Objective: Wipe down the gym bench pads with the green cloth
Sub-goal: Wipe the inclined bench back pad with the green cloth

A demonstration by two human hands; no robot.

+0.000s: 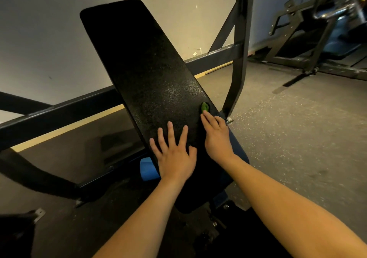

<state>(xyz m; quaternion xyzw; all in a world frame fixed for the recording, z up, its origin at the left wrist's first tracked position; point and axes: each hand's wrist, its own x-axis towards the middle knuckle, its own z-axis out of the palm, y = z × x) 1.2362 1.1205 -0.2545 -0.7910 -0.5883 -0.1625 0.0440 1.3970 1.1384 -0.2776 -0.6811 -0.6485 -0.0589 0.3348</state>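
Both hands lie on the bench pad (pixel 151 75): left hand (pixel 173 158) beside right hand (pixel 217 138), cloth (pixel 205 107) beyond its fingers (pixel 206 117).

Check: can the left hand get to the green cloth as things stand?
Probably not directly: the left hand lies flat on the back pad, and the right hand sits between it and the green cloth.

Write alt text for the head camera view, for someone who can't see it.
Two bare hands work on a black inclined bench pad: the left hand lies flat with fingers spread, while the right hand presses a small green cloth near the pad's right edge. Dark metal gym frames stand behind.
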